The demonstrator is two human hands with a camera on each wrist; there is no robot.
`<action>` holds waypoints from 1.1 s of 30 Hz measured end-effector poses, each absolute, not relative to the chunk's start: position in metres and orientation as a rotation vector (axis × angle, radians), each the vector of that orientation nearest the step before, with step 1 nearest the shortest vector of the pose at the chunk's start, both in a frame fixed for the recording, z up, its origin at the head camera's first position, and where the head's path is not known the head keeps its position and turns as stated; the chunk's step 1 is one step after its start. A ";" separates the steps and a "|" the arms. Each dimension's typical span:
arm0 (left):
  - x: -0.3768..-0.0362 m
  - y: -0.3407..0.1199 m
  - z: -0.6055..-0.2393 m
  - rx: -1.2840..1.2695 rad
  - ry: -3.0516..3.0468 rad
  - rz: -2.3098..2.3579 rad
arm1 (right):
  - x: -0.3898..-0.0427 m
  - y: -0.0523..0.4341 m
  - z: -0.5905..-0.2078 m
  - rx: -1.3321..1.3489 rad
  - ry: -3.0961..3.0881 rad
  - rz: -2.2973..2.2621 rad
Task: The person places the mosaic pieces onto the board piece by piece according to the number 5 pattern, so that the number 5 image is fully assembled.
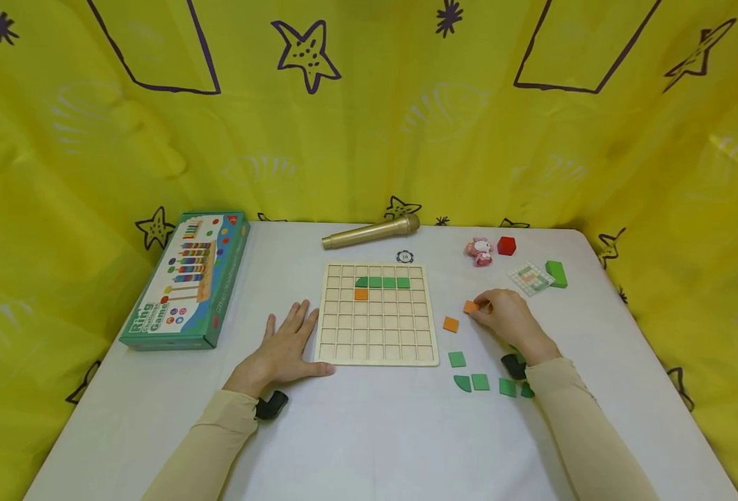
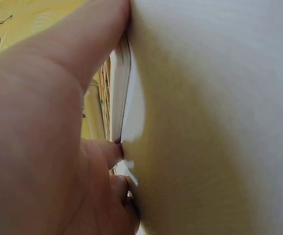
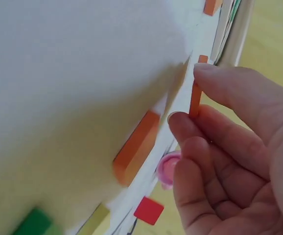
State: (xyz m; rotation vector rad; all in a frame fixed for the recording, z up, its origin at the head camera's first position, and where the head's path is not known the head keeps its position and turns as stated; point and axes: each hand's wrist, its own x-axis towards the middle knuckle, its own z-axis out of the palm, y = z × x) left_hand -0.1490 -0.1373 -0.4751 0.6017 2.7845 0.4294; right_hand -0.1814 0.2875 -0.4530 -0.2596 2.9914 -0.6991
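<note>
A wooden grid board (image 1: 375, 341) lies mid-table, with a row of green tiles (image 1: 382, 282) and one orange tile (image 1: 360, 294) set in it. My left hand (image 1: 293, 327) rests flat on the table with straight fingers, touching the board's left edge (image 2: 118, 93). To the right of the board, my right hand (image 1: 487, 305) has its fingertips at an orange tile (image 1: 471, 307). In the right wrist view my thumb and forefinger pinch a thin orange tile (image 3: 195, 100) held on edge. A second orange tile (image 3: 136, 147) lies flat beside it.
Another loose orange tile (image 1: 451, 324) and several green tiles (image 1: 480, 382) lie right of the board. A game box (image 1: 183, 278) sits at left. At the back are a gold microphone (image 1: 371, 232), a chip (image 1: 405, 257), a pink toy (image 1: 480, 251), a red cube (image 1: 506, 245), a card (image 1: 531, 278) and a green block (image 1: 556, 273).
</note>
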 end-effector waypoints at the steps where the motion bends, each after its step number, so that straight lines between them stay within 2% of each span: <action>1: -0.149 -0.137 -0.475 0.604 2.785 0.424 | -0.182 0.286 -0.453 -0.265 2.997 -0.714; 11: -0.149 -0.136 -0.473 0.625 2.803 0.420 | -0.187 0.247 -0.449 -0.235 2.908 -0.961; 21: -0.149 -0.137 -0.475 0.605 2.803 0.417 | -0.189 0.182 -0.444 -0.532 2.869 -0.896; 33: -0.150 -0.136 -0.473 0.600 2.792 0.409 | -0.209 0.124 -0.447 -0.830 2.869 -0.775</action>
